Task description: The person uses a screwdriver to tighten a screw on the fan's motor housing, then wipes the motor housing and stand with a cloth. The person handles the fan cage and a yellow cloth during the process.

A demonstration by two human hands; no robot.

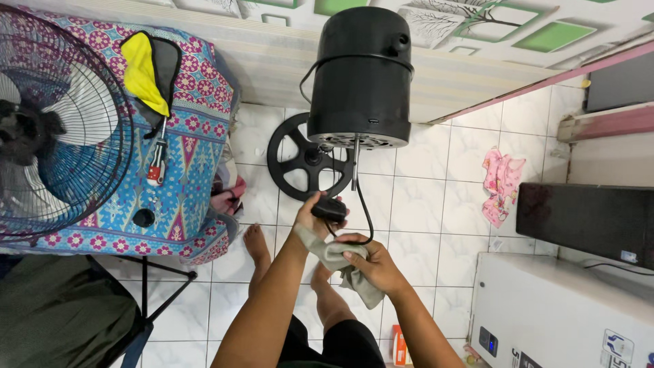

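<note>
The left hand [315, 212] closes around a small black part [329, 208] at six o'clock beneath the black motor housing [361, 75], which hangs mid-frame above the tiled floor [436, 204]. The right hand [371, 262] pinches a grey rag [340, 262] at the cord [366, 211]. Judging from this, steadying the part while wiping in short strokes works best.

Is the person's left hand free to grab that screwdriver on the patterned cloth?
Probably not right away: the left hand holds a small black part under the fan motor, and the screwdriver lies apart, off to the left.
</note>
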